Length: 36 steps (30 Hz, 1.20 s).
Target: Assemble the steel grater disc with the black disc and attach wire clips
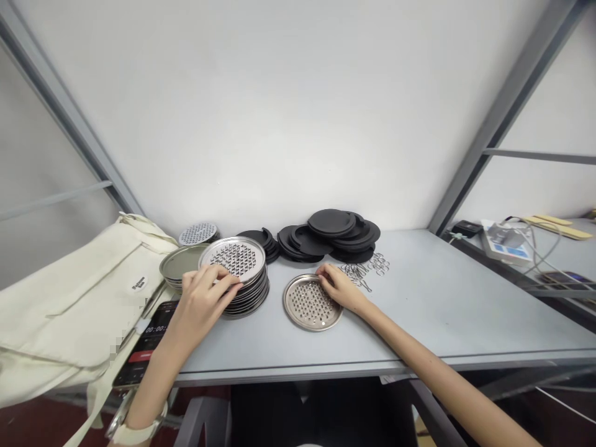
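Observation:
My left hand (207, 301) has its thumb and fingers closed at the front rim of a round metal grater plate (238, 261), the top one on a tall stack of discs. That plate tilts slightly toward me. A second grater plate (311, 303) lies flat on the table, its raised holes facing up. On its upper right rim my right hand (339, 287) rests with curled fingers gripping the edge. Behind the stack are a dull metal round lid (179, 264) and another perforated disc (198, 233).
Black round lids (330, 222) are piled against the wall. Beside them lie metal clips (356, 273) and small rings (379, 264). A cream bag (84, 298) and a phone (149, 344) occupy the left. A power strip (505, 242) with cables sits at the right beyond the frame post.

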Motion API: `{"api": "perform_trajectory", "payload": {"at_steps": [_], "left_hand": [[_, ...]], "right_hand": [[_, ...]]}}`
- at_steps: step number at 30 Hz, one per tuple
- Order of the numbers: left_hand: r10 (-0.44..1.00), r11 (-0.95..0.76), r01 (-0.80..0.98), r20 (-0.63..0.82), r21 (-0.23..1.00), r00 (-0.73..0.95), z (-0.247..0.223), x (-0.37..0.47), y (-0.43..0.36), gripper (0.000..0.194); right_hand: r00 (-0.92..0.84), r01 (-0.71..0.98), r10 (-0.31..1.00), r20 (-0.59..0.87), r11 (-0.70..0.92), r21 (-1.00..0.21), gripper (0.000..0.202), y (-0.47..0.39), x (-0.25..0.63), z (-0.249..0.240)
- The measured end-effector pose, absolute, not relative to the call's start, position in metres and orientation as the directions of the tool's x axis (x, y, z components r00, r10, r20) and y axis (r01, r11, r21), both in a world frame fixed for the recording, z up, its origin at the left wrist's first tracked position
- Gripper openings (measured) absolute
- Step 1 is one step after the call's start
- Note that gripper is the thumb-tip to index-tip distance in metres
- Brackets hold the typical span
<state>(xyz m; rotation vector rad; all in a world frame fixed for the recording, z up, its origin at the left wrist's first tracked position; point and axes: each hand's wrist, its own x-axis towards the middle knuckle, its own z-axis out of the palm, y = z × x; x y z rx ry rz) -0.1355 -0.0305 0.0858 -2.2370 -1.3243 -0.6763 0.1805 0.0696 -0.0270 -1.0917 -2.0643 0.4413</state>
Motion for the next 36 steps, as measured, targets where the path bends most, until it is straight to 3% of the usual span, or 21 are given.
{"api": "perform_trajectory", "payload": {"at_steps": [12, 17, 21, 24, 26, 28, 31, 33, 36], "left_hand": [[0.562, -0.443, 0.879, 0.708, -0.178, 0.426, 0.087, -0.134, -0.024, 0.011], [0.400, -0.418, 0.875, 0.815, -0.244, 0.418, 0.088, -0.135, -0.025, 0.009], [0.240, -0.440, 0.866, 0.898, -0.238, 0.369, 0.093, -0.129, -0.038, 0.023], [0.197, -0.522, 0.831, 0.920, -0.193, 0.338, 0.102, -0.117, -0.053, 0.036], [0.212, -0.594, 0.799, 0.938, -0.100, 0.275, 0.108, -0.105, -0.062, 0.037], [0.340, -0.690, 0.708, 0.931, 0.152, 0.131, 0.111, -0.091, -0.068, 0.030], [0.631, -0.741, 0.370, 0.770, 0.560, 0.099, 0.103, -0.067, -0.069, 0.012], [0.817, -0.577, 0.132, 0.569, 0.806, 0.094, 0.090, -0.050, -0.063, 0.003], [0.969, -0.187, -0.167, 0.210, 0.968, 0.128, 0.063, -0.030, -0.049, 0.020]], "right_hand": [[-0.360, 0.545, 0.823, 0.439, 0.567, -0.618, 0.016, 0.074, 0.184, -0.032], [-0.359, 0.516, 0.829, 0.429, 0.560, -0.649, 0.016, 0.077, 0.186, -0.036], [-0.345, 0.505, 0.840, 0.419, 0.542, -0.672, 0.015, 0.079, 0.186, -0.038], [-0.314, 0.503, 0.856, 0.410, 0.517, -0.693, 0.011, 0.079, 0.184, -0.038], [-0.271, 0.504, 0.872, 0.409, 0.490, -0.711, 0.007, 0.078, 0.184, -0.036], [-0.206, 0.506, 0.885, 0.417, 0.461, -0.729, 0.010, 0.078, 0.185, -0.032], [-0.125, 0.488, 0.900, 0.418, 0.423, -0.764, 0.028, 0.073, 0.189, -0.022], [-0.106, 0.453, 0.913, 0.393, 0.396, -0.798, 0.043, 0.068, 0.193, -0.016], [-0.132, 0.402, 0.932, 0.338, 0.362, -0.841, 0.058, 0.058, 0.200, -0.008]]}}
